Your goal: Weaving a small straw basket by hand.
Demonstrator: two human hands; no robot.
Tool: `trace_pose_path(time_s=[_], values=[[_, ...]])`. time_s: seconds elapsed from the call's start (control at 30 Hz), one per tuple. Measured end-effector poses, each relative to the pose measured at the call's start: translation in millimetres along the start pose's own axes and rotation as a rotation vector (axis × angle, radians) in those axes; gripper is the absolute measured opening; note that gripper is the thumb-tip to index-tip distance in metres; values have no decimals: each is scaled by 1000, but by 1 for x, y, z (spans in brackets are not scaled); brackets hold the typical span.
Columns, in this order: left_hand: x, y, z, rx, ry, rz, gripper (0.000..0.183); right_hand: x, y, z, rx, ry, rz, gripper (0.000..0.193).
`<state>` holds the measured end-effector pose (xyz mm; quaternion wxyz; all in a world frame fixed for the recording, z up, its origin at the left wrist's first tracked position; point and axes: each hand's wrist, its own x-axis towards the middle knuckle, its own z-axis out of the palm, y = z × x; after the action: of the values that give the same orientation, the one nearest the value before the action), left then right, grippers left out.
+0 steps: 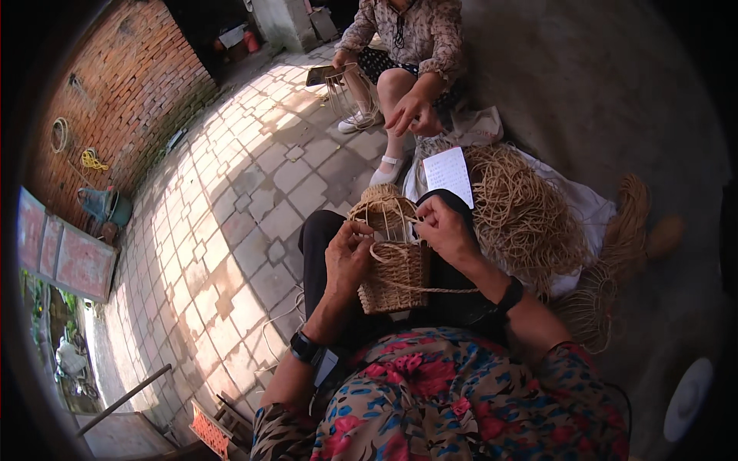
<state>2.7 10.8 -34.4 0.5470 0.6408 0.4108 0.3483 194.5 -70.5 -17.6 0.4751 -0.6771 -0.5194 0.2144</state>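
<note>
A small woven straw-rope basket (390, 283) stands between my knees, with wire frame bars and a rounded woven top (380, 202) at its far end. My left hand (350, 257) is closed at the left edge of its opening, fingers pinched on the rim. My right hand (448, 230) pinches at the right side of the opening, on what looks like a rope strand by the frame. A length of straw rope (453, 290) runs from the basket's front to the right, under my right forearm. The fingertips partly hide what each hand grips.
A heap of loose straw rope (523, 207) lies on white sheeting (588, 206) to the right, a written paper sheet (448, 177) beside it. Opposite sits a person (403, 46) holding a wire frame (350, 96). Rope bundles (626, 223) lie farther right; a brick wall (123, 100) stands left.
</note>
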Motion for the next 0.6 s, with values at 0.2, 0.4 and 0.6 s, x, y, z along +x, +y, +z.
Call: trace_pose_path(time_s=[0.2, 0.4, 0.6], values=[[-7, 18, 4, 58, 16, 46, 11, -34, 104, -86, -99, 8, 174, 17], [-9, 9, 8, 152, 80, 98, 11, -12, 39, -69, -264, -70, -176, 32], [-6, 7, 9, 220, 102, 135, 8, -2, 18, -12, -502, -61, -438, 16]])
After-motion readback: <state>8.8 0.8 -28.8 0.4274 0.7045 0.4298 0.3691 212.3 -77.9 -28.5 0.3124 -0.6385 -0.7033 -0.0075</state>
